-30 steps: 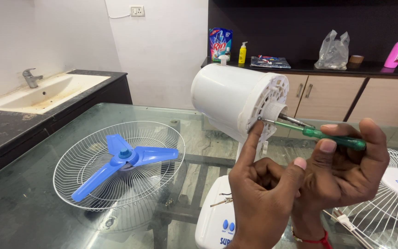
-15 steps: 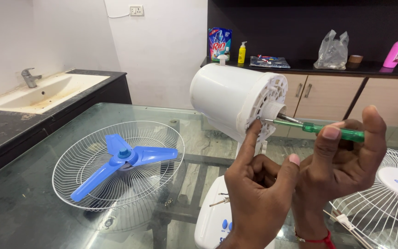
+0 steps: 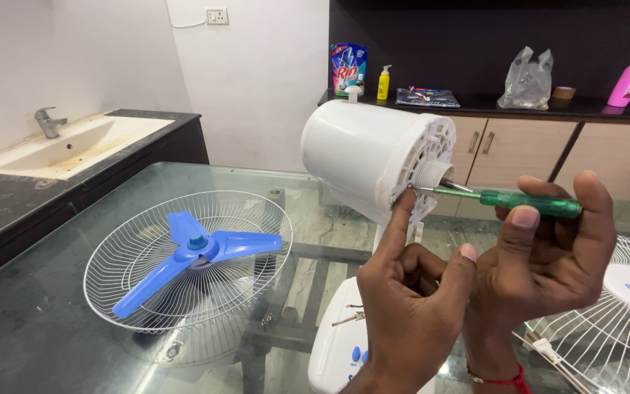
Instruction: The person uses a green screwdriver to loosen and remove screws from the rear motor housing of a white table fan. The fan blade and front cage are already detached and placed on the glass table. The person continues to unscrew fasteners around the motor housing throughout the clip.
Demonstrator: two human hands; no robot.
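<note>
A blue fan blade (image 3: 195, 255) lay in a wire guard (image 3: 133, 241) at nine o'clock — a sink (image 3: 74, 144) at ten, a pink bottle (image 3: 628, 80) at two.

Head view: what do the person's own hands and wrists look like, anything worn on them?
Both hands are bare, with no gloves and no rings that show. The left hand has short, plain nails on its fingers. The right hand has a thin red thread band tied round the wrist. No sleeves reach into the picture; the forearms are cut off by the lower edge.
</note>
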